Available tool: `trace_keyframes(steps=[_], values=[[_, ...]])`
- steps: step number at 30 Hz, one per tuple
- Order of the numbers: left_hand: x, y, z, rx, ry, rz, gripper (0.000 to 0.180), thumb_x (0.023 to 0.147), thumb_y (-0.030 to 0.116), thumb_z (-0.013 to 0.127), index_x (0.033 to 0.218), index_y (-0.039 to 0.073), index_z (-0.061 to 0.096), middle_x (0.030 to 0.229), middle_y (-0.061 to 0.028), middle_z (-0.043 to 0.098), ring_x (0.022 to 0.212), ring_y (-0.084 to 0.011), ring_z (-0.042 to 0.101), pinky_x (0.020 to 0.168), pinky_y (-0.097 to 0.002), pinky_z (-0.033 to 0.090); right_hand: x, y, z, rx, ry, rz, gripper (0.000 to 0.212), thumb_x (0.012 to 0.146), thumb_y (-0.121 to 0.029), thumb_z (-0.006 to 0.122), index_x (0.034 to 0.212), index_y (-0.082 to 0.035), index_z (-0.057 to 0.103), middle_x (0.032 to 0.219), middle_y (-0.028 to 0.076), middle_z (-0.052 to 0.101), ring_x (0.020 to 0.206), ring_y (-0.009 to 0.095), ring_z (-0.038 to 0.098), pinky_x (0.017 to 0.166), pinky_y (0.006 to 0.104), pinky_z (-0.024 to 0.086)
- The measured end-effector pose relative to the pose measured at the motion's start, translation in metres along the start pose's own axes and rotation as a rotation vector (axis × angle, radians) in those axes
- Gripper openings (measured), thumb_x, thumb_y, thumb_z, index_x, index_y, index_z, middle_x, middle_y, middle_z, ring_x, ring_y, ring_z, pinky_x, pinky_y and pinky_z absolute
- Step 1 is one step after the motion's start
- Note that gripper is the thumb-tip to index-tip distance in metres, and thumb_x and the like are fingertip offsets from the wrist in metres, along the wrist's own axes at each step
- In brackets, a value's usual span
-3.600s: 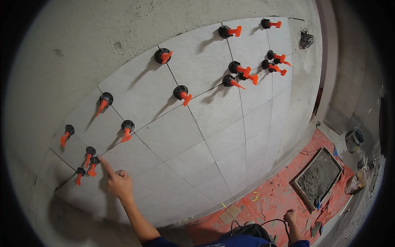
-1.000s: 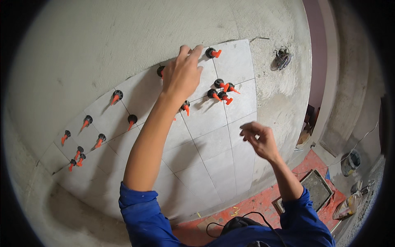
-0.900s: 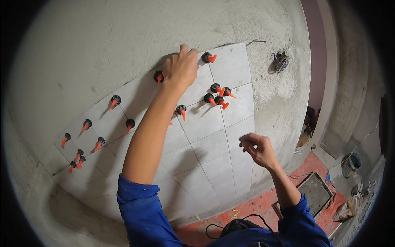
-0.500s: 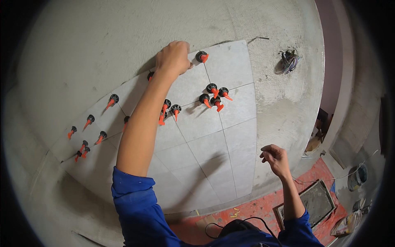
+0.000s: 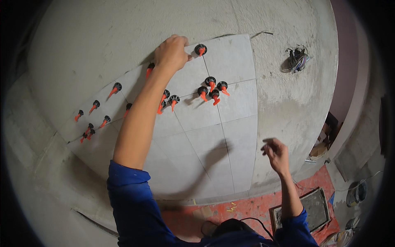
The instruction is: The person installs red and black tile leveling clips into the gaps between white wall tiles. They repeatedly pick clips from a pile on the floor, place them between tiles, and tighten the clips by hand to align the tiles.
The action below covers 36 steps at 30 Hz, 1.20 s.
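Observation:
Large light-grey tiles cover part of the wall, with thin joints between them. My left hand is closed at the top edge of the upper row, its thumb toward the right; the fingertips are hidden, so what they hold cannot be made out. Just right of it is a black round tile leveler with an orange handle. More such levelers cluster at the joint crossing below, and others sit along the left joints. My right hand, empty with loosely bent fingers, hovers right of the tiles.
Bundled wires stick out of a hole in the rough plaster. Below lies a red floor sheet with a mortar tray on it. A bucket stands at the far right. My left forearm covers some levelers.
The view has shifted a little, so the tiles sit slightly higher in it. My left hand stays at the tile's top edge, and my right hand remains raised beside the tiles.

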<state>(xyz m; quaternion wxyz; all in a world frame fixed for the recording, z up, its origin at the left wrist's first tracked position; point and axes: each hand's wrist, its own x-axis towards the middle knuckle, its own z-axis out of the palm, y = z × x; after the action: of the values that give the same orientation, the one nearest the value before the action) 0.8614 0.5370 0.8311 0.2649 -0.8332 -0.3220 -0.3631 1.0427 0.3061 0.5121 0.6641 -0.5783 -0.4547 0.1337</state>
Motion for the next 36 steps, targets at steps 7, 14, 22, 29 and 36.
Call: trace_keyframes(steps=[7, 14, 22, 29, 36], values=[[-0.032, 0.004, 0.012, -0.307, 0.149, 0.143, 0.049, 0.072, 0.016, 0.080, 0.118, 0.016, 0.065, 0.100, -0.0078, 0.060, 0.090, -0.0282, 0.063, 0.077, -0.0404, 0.050, 0.068, -0.119, 0.024, -0.161, 0.018, -0.466, 0.016, 0.088, -0.009, 0.063, 0.099, 0.003, 0.066, 0.080, 0.014, 0.068, 0.074, 0.017, 0.066, 0.068, 0.0306, 0.052], [-0.005, -0.002, 0.028, -0.485, 0.228, 0.371, 0.036, 0.073, 0.005, 0.074, 0.107, 0.014, 0.071, 0.085, -0.0075, 0.061, 0.080, -0.0261, 0.062, 0.072, -0.0363, 0.049, 0.168, -0.216, 0.096, -0.642, 0.100, -0.501, 0.049, 0.085, -0.050, 0.064, 0.096, -0.003, 0.069, 0.084, 0.015, 0.070, 0.079, 0.030, 0.069, 0.070, 0.0397, 0.053], [-0.004, -0.013, 0.042, -0.464, 0.206, 0.309, 0.019, 0.080, 0.015, 0.069, 0.098, 0.014, 0.072, 0.089, -0.0075, 0.063, 0.085, -0.0308, 0.065, 0.071, -0.0423, 0.052, 0.185, -0.219, 0.117, -0.718, 0.160, -0.506, 0.035, 0.084, -0.037, 0.064, 0.083, -0.002, 0.069, 0.077, 0.018, 0.068, 0.077, 0.036, 0.067, 0.071, 0.0427, 0.052], [-0.002, -0.012, 0.047, -0.338, 0.290, 0.355, 0.008, 0.081, 0.017, 0.070, 0.087, 0.012, 0.069, 0.088, -0.0100, 0.063, 0.079, -0.0325, 0.067, 0.068, -0.0443, 0.054, 0.188, -0.229, 0.122, -0.813, 0.183, -0.525, 0.023, 0.083, -0.020, 0.060, 0.081, 0.001, 0.068, 0.079, 0.022, 0.067, 0.078, 0.039, 0.066, 0.073, 0.0453, 0.052], [-0.004, -0.015, 0.047, -0.365, 0.328, 0.410, 0.009, 0.080, 0.015, 0.071, 0.085, 0.008, 0.069, 0.092, -0.0092, 0.064, 0.082, -0.0326, 0.068, 0.069, -0.0440, 0.056, 0.179, -0.232, 0.119, -0.957, 0.168, -0.574, 0.022, 0.085, -0.026, 0.067, 0.090, -0.004, 0.067, 0.078, 0.012, 0.069, 0.075, 0.027, 0.067, 0.065, 0.0388, 0.054]])
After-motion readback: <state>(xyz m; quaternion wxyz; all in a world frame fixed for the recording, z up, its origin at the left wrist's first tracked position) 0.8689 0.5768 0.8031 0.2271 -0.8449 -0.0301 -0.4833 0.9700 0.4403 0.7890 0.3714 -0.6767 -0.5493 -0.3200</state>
